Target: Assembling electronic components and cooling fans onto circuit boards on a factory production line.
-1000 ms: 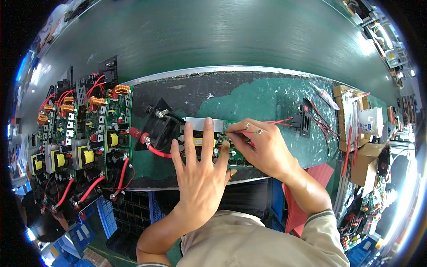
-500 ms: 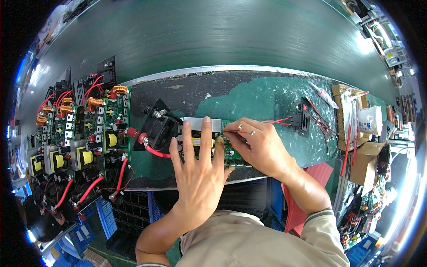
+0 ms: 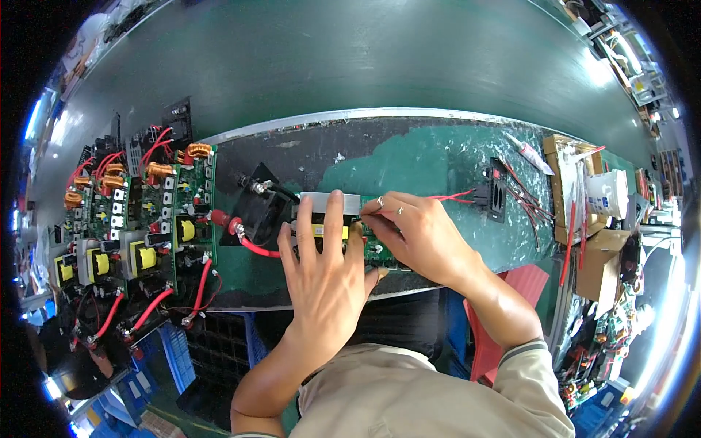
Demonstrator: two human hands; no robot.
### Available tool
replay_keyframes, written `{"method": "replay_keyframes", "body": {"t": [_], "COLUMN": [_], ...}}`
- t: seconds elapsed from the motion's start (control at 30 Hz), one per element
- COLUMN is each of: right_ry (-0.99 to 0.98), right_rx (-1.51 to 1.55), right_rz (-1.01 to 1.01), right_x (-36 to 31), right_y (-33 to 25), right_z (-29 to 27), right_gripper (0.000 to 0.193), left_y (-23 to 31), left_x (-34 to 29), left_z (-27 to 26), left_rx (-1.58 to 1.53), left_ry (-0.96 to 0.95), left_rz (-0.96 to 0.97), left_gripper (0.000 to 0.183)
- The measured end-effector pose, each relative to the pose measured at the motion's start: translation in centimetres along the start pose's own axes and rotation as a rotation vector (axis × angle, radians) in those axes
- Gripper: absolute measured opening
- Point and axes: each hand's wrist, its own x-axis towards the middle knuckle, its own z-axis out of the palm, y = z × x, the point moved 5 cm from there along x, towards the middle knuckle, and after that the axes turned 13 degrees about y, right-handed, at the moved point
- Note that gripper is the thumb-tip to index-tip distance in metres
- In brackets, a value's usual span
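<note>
A green circuit board point(image 3: 377, 252) lies on the bench before me, partly covered by both hands. My left hand point(image 3: 325, 292) rests palm down over it, fingers spread across a silver heat sink point(image 3: 351, 204) and a yellow-wrapped transformer point(image 3: 319, 231). At the board's right part my right hand point(image 3: 432, 237) is closed in a pinch, beside the left index finger. It grips a thin wire, and shiny ring terminals point(image 3: 399, 211) stick out over its fingers. The pinched end is hidden. A black fan point(image 3: 269, 212) and a thick red cable point(image 3: 257, 251) adjoin the board's left side.
Several upright circuit boards point(image 3: 191, 190) with coils and red cables crowd the left. To the right, a black vented panel point(image 3: 497, 191) with red wires lies near loose dark wires, a tube point(image 3: 531, 155), a cardboard box point(image 3: 558, 175) and a white tub point(image 3: 607, 197).
My right hand has moved slightly left, and the ring terminals with it. My left hand stays spread in place. The outer upright boards at the left have shifted a little to the right.
</note>
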Motion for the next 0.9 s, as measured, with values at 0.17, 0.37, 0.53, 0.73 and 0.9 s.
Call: {"method": "replay_keyframes", "body": {"t": [0.17, 0.37, 0.53, 0.73, 0.9], "right_ry": [0.133, 0.432, 0.366, 0.428, 0.367], "right_rx": [0.144, 0.348, 0.408, 0.532, 0.501], "right_rz": [0.126, 0.420, 0.512, 0.661, 0.658], "right_x": [-0.2, -3.1, -6.3, -8.1, -6.8], "right_y": [-0.3, -0.3, 0.6, 2.3, 2.1], "right_z": [-1.0, -3.4, -3.7, -3.4, -4.6], "right_gripper": [0.013, 0.012, 0.016, 0.019, 0.016], "left_y": [0.0, 1.4, 1.7, 1.7, 2.5], "left_x": [0.4, 4.2, 5.3, 4.9, 5.7], "left_z": [-0.5, -2.8, -0.6, 0.7, 1.6], "left_rx": [-0.012, -0.461, -0.612, -0.757, -0.780], "left_ry": [0.003, 0.301, 0.022, 0.009, -0.165], "left_rz": [0.036, 0.057, 0.184, 0.124, 0.005], "left_gripper": [0.052, 0.044, 0.036, 0.022, 0.012]}}
